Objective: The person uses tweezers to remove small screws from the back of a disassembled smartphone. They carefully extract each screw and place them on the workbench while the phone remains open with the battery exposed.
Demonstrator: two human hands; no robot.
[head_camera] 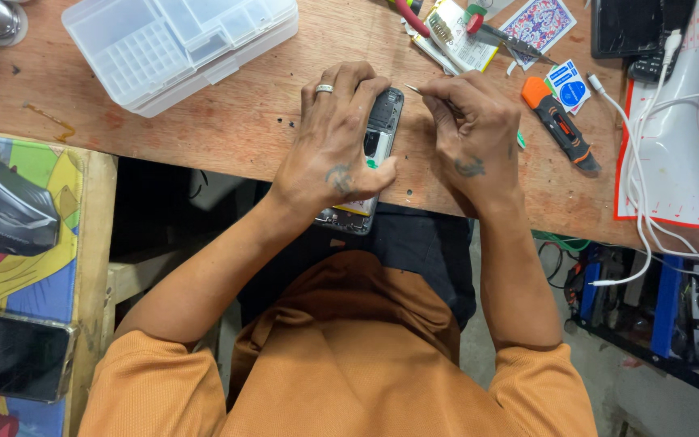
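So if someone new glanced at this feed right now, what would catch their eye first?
Probably the two hands at the centre: the left hand presses down an opened phone at the wooden table's edge, while the right hand works thin tweezers at its top. Next, the clear plastic organiser box at upper left.

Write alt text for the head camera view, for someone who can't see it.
A left hand presses an opened grey phone with its back cover off onto a worn wooden workbench, while the right hand holds a thin metal pointed tool beside it. A clear plastic compartment box sits behind.
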